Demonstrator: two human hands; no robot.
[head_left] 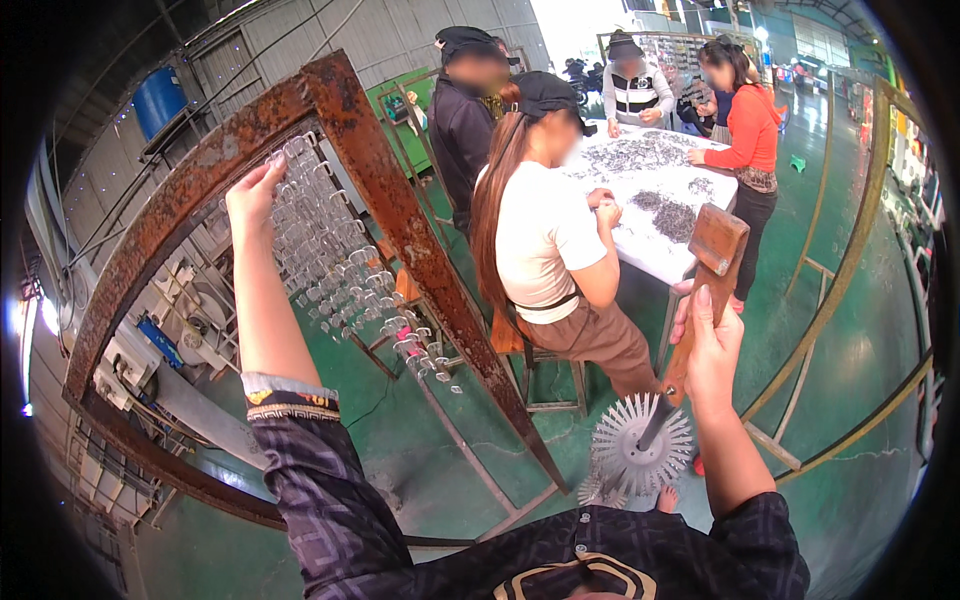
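Note:
My left hand [255, 205] is raised to the upper part of a rusty metal frame [365, 150]. Its thumb and fingers pinch at the top of several hanging strands of small clear plastic pieces [335, 225]; the exact piece between the fingertips is hard to make out. On the other side, my right hand [715, 350] is closed round a reddish-brown wooden bar [690, 335] with a thick block at its upper end. A grey disc with slotted, finger-like teeth [620, 440] is at the bar's lower end, with a second one partly visible beneath it.
Several people stand round a white table [640, 235] strewn with small dark pieces. One in a white shirt [545, 230] is nearest, just beyond the rusty frame. Yellowish metal frames [860, 270] stand at the right. Machinery [190, 315] shows through the rusty frame.

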